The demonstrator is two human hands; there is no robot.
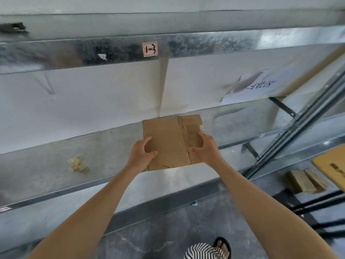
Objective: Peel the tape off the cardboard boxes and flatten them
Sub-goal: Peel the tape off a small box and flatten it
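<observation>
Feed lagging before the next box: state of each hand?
Left hand: curved on the flattened cardboard box, grip cannot be told.
Right hand: same, grip cannot be told.
</observation>
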